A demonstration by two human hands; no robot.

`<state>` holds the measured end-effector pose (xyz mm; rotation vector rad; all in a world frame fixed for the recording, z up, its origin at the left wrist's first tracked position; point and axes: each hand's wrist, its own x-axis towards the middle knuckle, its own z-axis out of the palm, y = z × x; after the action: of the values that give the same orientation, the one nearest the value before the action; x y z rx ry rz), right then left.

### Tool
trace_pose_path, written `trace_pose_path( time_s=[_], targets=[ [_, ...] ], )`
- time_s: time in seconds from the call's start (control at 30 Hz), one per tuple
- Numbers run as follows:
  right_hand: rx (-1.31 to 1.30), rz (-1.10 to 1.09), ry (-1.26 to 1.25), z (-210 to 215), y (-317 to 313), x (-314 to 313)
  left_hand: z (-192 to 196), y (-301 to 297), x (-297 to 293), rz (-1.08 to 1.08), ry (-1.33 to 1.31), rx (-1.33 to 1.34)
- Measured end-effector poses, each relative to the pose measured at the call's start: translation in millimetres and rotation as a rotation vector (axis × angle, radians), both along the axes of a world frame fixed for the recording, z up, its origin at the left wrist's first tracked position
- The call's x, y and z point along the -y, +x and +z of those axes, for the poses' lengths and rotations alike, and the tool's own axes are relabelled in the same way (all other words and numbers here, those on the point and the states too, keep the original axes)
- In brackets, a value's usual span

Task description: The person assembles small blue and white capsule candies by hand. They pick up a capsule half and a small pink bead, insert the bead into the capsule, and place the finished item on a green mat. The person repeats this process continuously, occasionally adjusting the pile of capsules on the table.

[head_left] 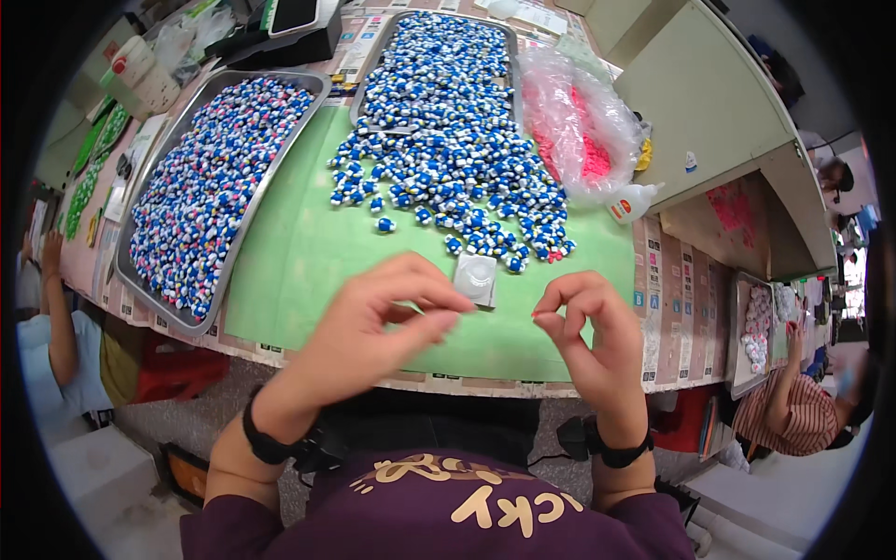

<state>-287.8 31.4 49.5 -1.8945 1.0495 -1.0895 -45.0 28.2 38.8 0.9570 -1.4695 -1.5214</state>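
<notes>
My left hand (373, 313) hovers over the green mat (280, 271), its thumb and forefinger apart and nothing visible between them. To the right, my right hand (597, 331) pinches a tiny red piece (537, 315) at its fingertips, too small to make out fully. Between and just beyond the hands sits a small pale square block (476, 278) with a round top. A heap of small blue-and-white pieces (467, 177) spreads across the mat in front of me. A few pink bits (556, 255) lie at the heap's near right edge.
Beyond the heap, a metal tray (514, 65) brims with blue-and-white pieces; another tray (220, 308) of them stands left. A clear bag (551, 84) of pink pieces and a white squeeze bottle (633, 202) lie right, beside a cabinet (719, 103). Co-workers sit on both sides.
</notes>
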Motion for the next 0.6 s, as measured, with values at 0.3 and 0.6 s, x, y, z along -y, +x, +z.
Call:
trace_pose_path(
  time_s=[0.3,0.6],
  targets=[
    [0.04,0.133,-0.082,8.7,25.6,-9.2,-2.4,-13.9,-10.6,-0.076,0.089,-0.165],
    [0.504,0.046,0.617,0.3,30.7,-20.0,-8.1,-20.8,-16.0,0.104,-0.61,0.253]
  ],
)
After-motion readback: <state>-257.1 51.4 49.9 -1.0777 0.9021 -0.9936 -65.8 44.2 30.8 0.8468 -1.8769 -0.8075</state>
